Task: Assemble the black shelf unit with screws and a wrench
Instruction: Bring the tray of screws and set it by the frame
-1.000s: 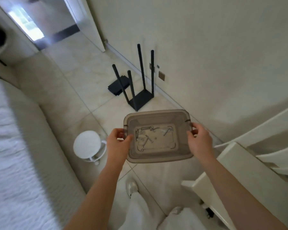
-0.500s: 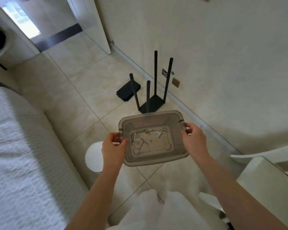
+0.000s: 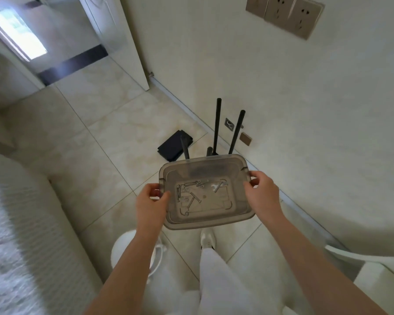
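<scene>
Hands [image 3: 151, 206] [image 3: 263, 194] grip translucent bin [image 3: 205, 218] — metal screws [image 3: 191, 196].

Translucent smoky plastic bin [image 3: 239, 178], shiny metal screws [image 3: 195, 197], glossy floor tiles [image 3: 105, 133]

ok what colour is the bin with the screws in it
The bin is a smoky, translucent grey-brown, seen best in the head view.

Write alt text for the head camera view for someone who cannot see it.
Both hands, left hand and right hand, hold a smoky translucent plastic bin of loose screws above a tiled floor. Beyond it, by the wall, stands a black shelf unit with upright posts, a flat black panel beside it.
</scene>
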